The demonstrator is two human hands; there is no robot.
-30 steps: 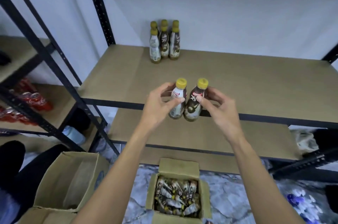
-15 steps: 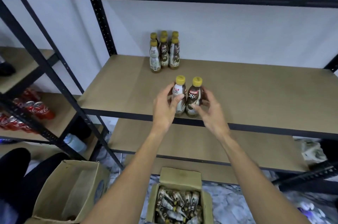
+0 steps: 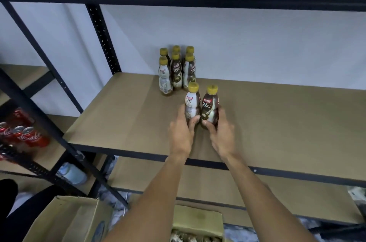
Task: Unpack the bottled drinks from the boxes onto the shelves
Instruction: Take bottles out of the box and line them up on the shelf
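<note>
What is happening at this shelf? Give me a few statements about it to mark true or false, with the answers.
1. The left hand grips a white-sided Kopiko bottle, and the right hand grips a brown-sided Kopiko bottle. True.
2. Both held bottles lie on their sides. False: both are upright over the shelf.
3. Six Kopiko bottles stand grouped near the wall. True.
4. The cans on the neighbouring rack are green. False: they are red Coca-Cola cans.
</note>
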